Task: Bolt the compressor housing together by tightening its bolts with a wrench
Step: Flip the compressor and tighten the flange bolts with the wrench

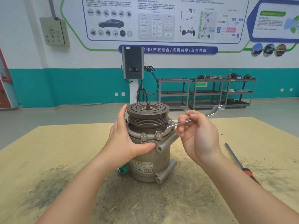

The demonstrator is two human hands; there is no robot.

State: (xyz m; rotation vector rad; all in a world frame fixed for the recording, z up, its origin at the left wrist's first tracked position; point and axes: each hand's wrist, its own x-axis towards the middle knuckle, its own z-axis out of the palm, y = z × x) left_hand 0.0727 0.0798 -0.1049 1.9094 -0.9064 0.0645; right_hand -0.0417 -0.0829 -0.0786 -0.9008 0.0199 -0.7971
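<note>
Compressor [149,160] stands upright mid-desk [48,159], long axis vertical, grooved pulley [148,116] on top with a threaded shaft stub pointing up. Desk far edge runs just behind the pulley, left edge angles off toward lower left; bare stained surface all around the unit, more open room on the left side. Wrench [191,120] lies roughly horizontal, ring end seated on a flange bolt [158,133] at front right of the housing, handle running right and slightly up past the desk's far edge. Right hand [196,135] pinches the wrench shank with curled fingers and thumb, palm facing the camera. Left hand [127,136] is spread flat against the housing's left side, fingers straight up along the pulley, thumb pressing across the front under the flange. Second bolt [143,136] sits just left of the wrenched one. Green cap [123,170] near the base, left. Red-handled screwdriver [237,160] lies on the desk well right, tip pointing away. Shelving carts [207,92] by the far wall hold assorted parts, too small to identify.
</note>
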